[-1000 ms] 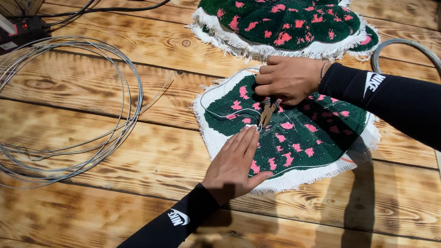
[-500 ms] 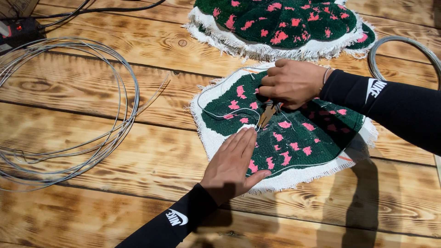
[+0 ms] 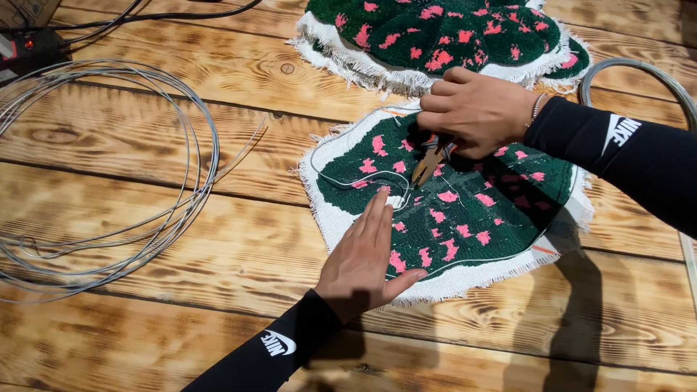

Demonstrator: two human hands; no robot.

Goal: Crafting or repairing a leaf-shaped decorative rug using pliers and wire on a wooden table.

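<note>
Wire (image 3: 341,178), thin and pale, runs in a loop along the white fringed border of the nearer tufted piece (image 3: 472,210), a green mat dotted with pink patches that lies flat on the scorched plank tabletop (image 3: 218,218). The left hand (image 3: 367,254) rests on that mat's near left edge, open and flat, fingers together and stretched toward the middle, the thumb spread out to the side; it grips nothing, only presses down on fabric and border. The right hand (image 3: 475,109) sits over the mat's far edge, fingers curled tight around the handles of small pliers (image 3: 427,165), whose tips point down onto the green pile close to where the wire bends inward. Whether the tips actually pinch the wire I cannot tell from here. A thin bracelet (image 3: 537,107) shows at that wrist, just ahead of a dark sleeve (image 3: 624,156). Beyond the mat, almost touching its far edge, lies a second tufted piece (image 3: 443,33) in the same green and pink with its own white fringe. To the mat's left, well apart, a large loose coil of bare wire (image 3: 109,174) spreads over the planks, some loose ends trailing toward the mat. Off the mat's far right corner, a tighter grey coil (image 3: 639,72) curves out from behind the right sleeve.
</note>
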